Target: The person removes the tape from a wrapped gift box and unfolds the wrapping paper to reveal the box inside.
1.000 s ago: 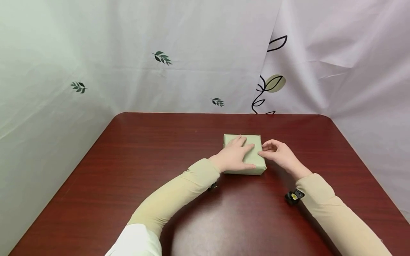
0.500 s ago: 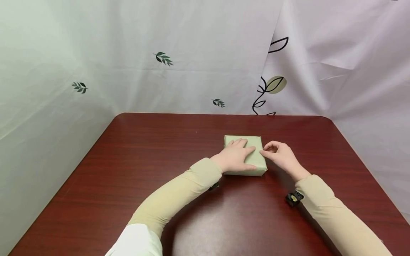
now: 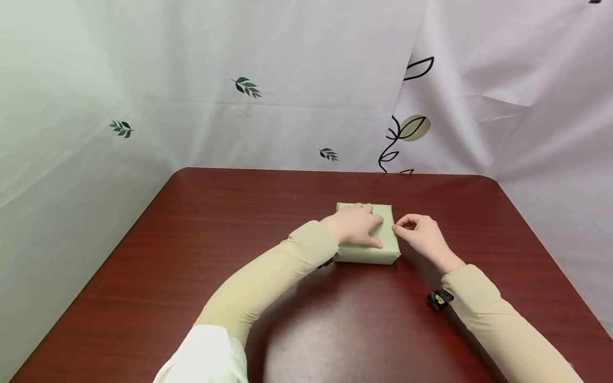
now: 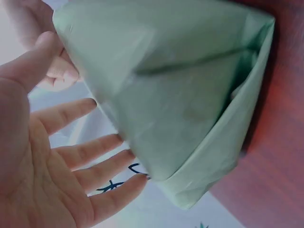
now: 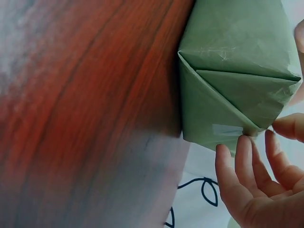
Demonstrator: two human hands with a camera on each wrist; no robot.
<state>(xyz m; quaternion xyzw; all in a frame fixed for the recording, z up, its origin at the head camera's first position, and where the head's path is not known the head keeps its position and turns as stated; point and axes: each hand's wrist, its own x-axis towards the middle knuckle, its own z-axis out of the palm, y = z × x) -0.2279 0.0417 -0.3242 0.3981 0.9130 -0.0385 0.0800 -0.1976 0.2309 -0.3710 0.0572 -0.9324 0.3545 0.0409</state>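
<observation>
A box wrapped in pale green paper (image 3: 385,234) lies right of the table's middle. My left hand (image 3: 355,224) rests flat on its top with the fingers spread; in the left wrist view the folded paper end (image 4: 190,90) has a loose-looking, gaping fold. At the box's right edge is my right hand (image 3: 421,234), its thumb and forefinger tips close together. Seen from the right wrist, that end has triangular folds and a short strip of clear tape (image 5: 228,129). The right fingertips are at the strip's upper end and appear to pinch it; the exact contact is partly hidden.
The dark red wooden table (image 3: 215,229) reaches back to a pale curtain (image 3: 287,80) with leaf prints. Black wrist cameras sit under both sleeves, the right one (image 3: 438,299) plainly visible.
The left hand has shifted on top of the box, its wrist moving slightly back and right. The right thumb and forefinger have drawn closer together; the box stays in nearly the same place.
</observation>
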